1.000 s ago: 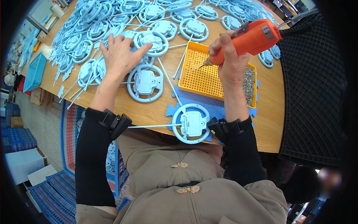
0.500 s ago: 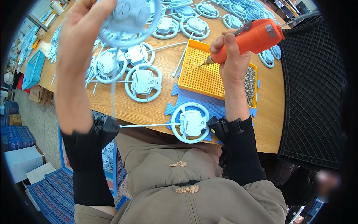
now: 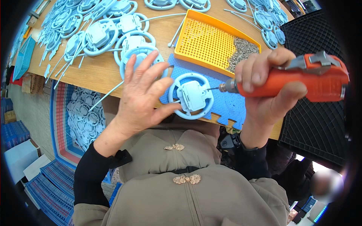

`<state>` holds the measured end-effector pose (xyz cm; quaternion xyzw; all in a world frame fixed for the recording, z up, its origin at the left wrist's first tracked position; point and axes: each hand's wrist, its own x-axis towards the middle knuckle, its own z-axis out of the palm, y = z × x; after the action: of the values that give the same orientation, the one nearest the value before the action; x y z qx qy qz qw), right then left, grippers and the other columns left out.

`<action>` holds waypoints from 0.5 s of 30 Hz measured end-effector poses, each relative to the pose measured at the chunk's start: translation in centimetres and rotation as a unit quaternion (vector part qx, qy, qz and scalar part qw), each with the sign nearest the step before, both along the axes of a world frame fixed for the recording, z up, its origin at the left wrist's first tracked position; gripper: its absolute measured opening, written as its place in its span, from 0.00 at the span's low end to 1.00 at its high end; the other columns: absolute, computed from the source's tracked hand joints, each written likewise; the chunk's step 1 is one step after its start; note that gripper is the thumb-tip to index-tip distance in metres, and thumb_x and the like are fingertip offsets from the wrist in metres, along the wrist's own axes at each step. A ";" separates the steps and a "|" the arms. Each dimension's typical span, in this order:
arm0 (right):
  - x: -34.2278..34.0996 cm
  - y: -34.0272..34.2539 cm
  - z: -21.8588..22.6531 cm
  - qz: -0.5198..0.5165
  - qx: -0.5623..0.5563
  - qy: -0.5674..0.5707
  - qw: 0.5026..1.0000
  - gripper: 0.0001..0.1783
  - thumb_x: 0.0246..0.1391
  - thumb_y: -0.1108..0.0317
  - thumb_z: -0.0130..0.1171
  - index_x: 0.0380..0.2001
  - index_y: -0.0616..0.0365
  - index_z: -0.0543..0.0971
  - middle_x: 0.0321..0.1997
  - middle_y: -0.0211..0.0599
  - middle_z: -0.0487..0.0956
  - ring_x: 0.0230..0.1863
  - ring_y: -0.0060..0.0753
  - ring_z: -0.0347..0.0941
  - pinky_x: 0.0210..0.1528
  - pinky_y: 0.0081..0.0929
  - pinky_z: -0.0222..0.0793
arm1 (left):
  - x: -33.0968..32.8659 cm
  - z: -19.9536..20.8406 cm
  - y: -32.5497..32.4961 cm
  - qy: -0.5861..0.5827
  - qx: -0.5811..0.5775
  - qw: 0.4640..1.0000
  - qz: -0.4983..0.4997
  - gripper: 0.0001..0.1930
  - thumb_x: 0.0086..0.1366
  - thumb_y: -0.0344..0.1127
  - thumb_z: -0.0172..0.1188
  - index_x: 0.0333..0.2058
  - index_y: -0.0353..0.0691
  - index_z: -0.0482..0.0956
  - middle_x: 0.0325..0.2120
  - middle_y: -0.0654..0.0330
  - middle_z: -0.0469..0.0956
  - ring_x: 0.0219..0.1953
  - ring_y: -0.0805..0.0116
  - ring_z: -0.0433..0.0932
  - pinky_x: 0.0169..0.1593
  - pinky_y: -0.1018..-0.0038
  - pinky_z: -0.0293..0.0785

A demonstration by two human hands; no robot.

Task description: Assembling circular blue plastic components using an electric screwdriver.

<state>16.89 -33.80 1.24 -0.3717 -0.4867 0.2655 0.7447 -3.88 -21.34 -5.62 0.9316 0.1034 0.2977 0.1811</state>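
Note:
On a blue foam mat (image 3: 226, 107) lies a light-blue toy steering wheel (image 3: 191, 96), its boxy centre facing up. My left hand (image 3: 141, 92) is spread over the table, thumb by that wheel's left rim. Its fingertips reach over another steering wheel (image 3: 132, 71) with a thin rod, lying at the front of a pile; the hand partly hides it. My right hand (image 3: 264, 81) grips an orange electric screwdriver (image 3: 298, 83) held sideways. The bit points left, its tip close to the right side of the wheel on the mat; whether it touches, I cannot tell.
A yellow perforated tray (image 3: 205, 41) with small screws (image 3: 243, 51) stands behind the mat. More light-blue wheels (image 3: 100, 35) crowd the table's left and back. A black ridged mat (image 3: 315, 124) lies at right. Below the table's left edge sits a crate of wheels (image 3: 85, 113).
My left hand has come down from the upper left and let go of a steering wheel by the pile. My right hand has turned the screwdriver from above the tray toward the wheel on the mat.

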 end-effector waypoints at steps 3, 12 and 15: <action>-1.0 -1.1 -0.6 -0.001 -0.017 -0.004 1.000 0.34 0.52 0.32 0.54 0.43 0.54 0.70 0.24 0.25 0.70 0.21 0.21 0.68 0.27 0.24 0.66 | 2.0 0.3 -2.5 0.036 -0.003 0.999 0.009 0.34 0.44 0.58 0.70 0.45 0.41 0.76 0.47 0.54 0.71 0.65 0.46 0.56 0.64 0.38 0.38; -2.0 -1.2 -1.4 -0.056 -0.067 -0.015 0.996 0.32 0.52 0.35 0.57 0.40 0.54 0.69 0.23 0.29 0.70 0.20 0.25 0.67 0.26 0.26 0.66 | 2.8 -0.7 -3.2 0.067 0.000 0.997 0.027 0.33 0.42 0.57 0.71 0.43 0.40 0.77 0.42 0.54 0.73 0.63 0.45 0.58 0.63 0.36 0.34; -2.0 -1.1 -1.0 -0.045 -0.082 -0.040 0.995 0.30 0.52 0.37 0.58 0.38 0.54 0.69 0.22 0.29 0.70 0.19 0.25 0.67 0.26 0.26 0.66 | 2.8 -0.7 -3.3 0.075 0.002 0.997 0.033 0.34 0.41 0.57 0.71 0.43 0.40 0.77 0.43 0.55 0.74 0.63 0.47 0.59 0.64 0.37 0.35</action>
<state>14.87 -34.90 0.22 -0.4631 -0.4757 0.2555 0.7028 -1.10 -24.63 -6.32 0.9478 0.1465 0.2325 0.1615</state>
